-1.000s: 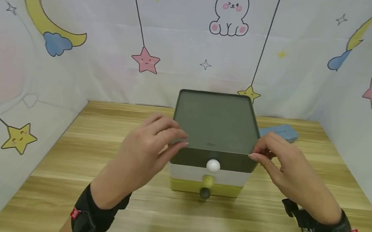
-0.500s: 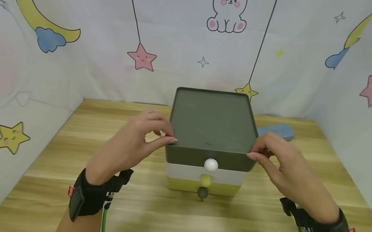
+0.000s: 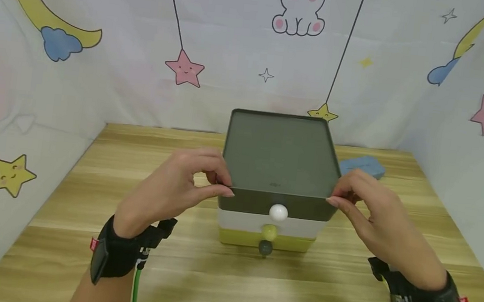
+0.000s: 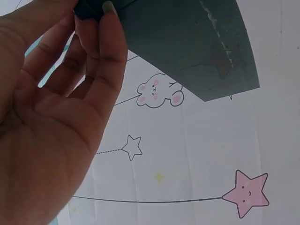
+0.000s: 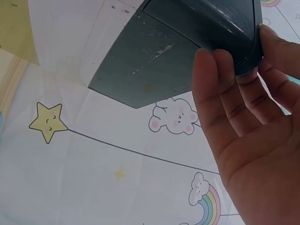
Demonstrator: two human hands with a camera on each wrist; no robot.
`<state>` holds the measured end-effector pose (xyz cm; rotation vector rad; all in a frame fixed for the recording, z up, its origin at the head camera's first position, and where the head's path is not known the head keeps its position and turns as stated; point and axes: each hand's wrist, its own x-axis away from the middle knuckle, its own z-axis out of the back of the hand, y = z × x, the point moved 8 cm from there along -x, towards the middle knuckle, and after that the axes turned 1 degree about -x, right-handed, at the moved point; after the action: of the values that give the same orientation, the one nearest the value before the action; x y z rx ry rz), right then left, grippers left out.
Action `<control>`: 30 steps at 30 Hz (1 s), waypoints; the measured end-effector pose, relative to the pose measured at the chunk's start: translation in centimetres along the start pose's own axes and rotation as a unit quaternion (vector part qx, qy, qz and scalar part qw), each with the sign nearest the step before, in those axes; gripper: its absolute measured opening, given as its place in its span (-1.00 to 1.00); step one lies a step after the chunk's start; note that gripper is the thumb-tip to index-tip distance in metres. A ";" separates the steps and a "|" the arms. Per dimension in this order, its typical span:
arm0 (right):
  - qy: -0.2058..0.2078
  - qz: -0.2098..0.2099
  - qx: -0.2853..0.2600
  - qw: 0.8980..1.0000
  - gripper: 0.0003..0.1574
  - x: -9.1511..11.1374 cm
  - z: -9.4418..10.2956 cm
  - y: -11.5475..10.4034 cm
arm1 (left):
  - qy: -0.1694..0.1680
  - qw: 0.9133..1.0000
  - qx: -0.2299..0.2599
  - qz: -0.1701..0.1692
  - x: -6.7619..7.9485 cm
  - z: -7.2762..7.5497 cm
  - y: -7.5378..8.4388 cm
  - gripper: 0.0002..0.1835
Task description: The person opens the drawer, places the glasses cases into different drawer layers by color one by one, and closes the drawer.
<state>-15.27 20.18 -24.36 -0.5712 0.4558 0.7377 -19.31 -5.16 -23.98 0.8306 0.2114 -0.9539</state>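
Holds the box [image 3: 279, 155], set on the bench [image 3: 226, 289] and probably stiff, smooth and light, by both top front corners, with left fingers [image 3: 215, 165] and right fingers [image 3: 349, 183] clamped there, likely the surest grip.

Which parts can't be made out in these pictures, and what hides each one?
Inside of the box, head view: hidden by its top and front.
Mark on top, head view: too small to read.
Blue object, head view: partly hidden by box and right hand.
Rabbit drawing, head view: top cut off by picture edge.
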 end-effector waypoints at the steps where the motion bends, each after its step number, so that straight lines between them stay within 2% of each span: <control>1: 0.005 0.001 0.002 1.000 -0.60 0.1 0.1 -0.1 | -0.001 1.000 0.002 0.000 0.0 -0.1 0.0 -0.87; 8: 0.037 -0.006 0.039 0.999 -0.61 1.1 0.3 -1.0 | -0.004 1.000 0.007 0.007 0.0 -0.2 0.2 -0.87; 11: 0.084 0.020 0.041 0.995 -0.89 1.4 0.8 -2.0 | -0.001 1.000 0.004 0.017 -0.1 -0.2 0.2 -0.88; 12: 0.098 0.029 0.042 0.994 -0.88 1.5 0.9 -2.4 | 0.000 1.000 0.003 0.019 -0.1 -0.1 0.2 -0.88; 14: 0.120 0.050 0.044 0.991 -0.70 1.8 0.7 -3.3 | 0.001 1.000 -0.001 0.025 -0.1 0.0 0.1 -0.90; 16: 0.122 0.063 0.047 0.989 -0.58 2.1 0.1 -4.1 | 0.001 1.000 -0.007 0.028 -0.1 0.0 0.1 -0.90; 19: 0.089 0.074 0.051 0.992 -0.61 2.6 -1.5 -5.0 | 0.002 0.999 -0.015 0.031 -0.1 0.0 0.2 -0.90; 24: 0.008 0.079 0.057 0.995 -0.61 3.8 -5.3 -5.6 | 0.002 0.999 -0.018 0.037 0.0 -0.1 0.2 -0.89; 26: -0.025 0.077 0.057 0.995 -0.65 4.4 -7.0 -5.5 | 0.002 0.999 -0.018 0.038 0.0 -0.1 0.2 -0.89; 29: -0.081 0.065 0.069 0.992 -0.86 5.1 -9.5 -5.1 | 0.004 0.999 -0.019 0.038 0.0 0.0 0.2 -0.89; 30: -0.099 0.061 0.077 0.990 -0.86 5.2 -10.4 -4.9 | 0.005 0.999 -0.019 0.037 0.1 0.0 0.2 -0.89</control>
<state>-10.20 13.32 -33.62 -0.3245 0.3612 0.8586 -19.16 -5.17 -23.89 0.8023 0.2047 -0.8734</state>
